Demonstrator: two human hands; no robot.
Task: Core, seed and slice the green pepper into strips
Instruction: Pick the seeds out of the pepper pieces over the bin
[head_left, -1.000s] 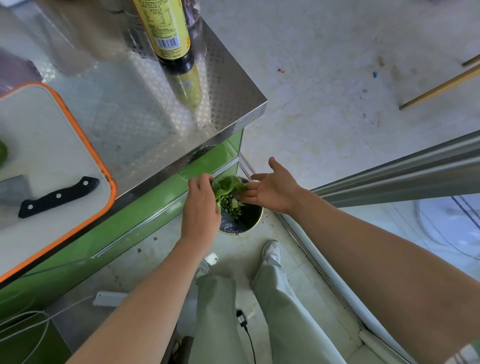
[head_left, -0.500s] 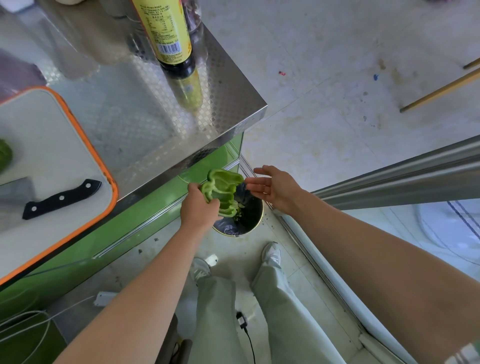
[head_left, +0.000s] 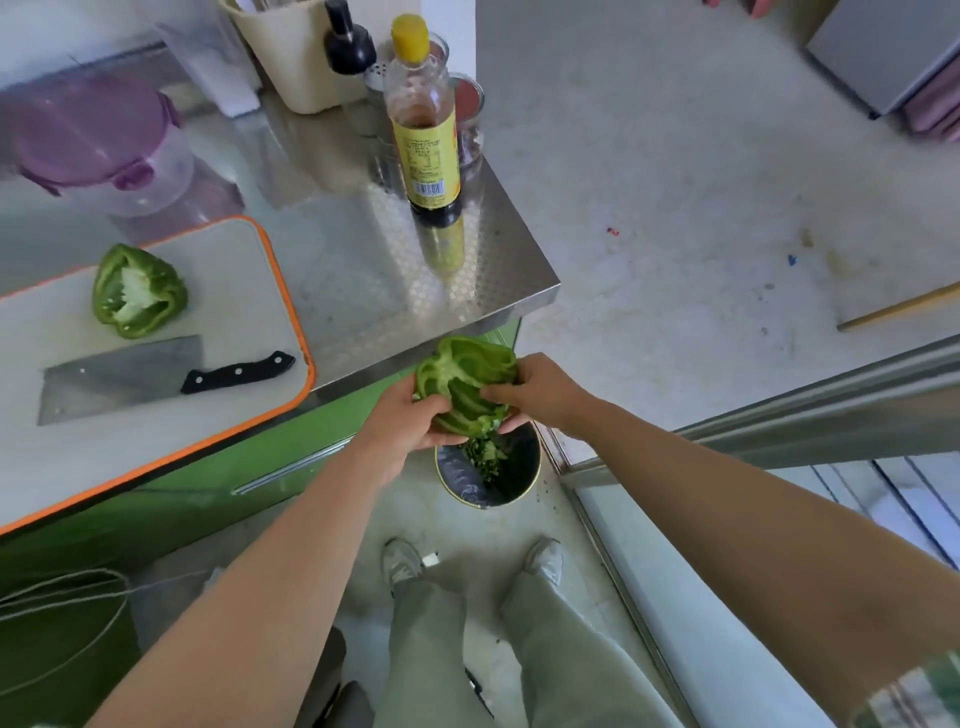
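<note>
The pepper half (head_left: 462, 382) has come up off the bin (head_left: 511, 500) since the earlier frame, and our right hand (head_left: 540, 395) has closed on it.
Both hands grip it, left hand (head_left: 402, 423) curled beneath, right fingers (head_left: 498, 396) pinching its hollow, which looks glossy, ribbed and seemingly seedless; scraps (head_left: 485, 457) lie below the fingers. The second half (head_left: 137, 291), pale core still in, sits well left of the fingers beside the cleaver (head_left: 122, 376); we judge no slicing begun.
</note>
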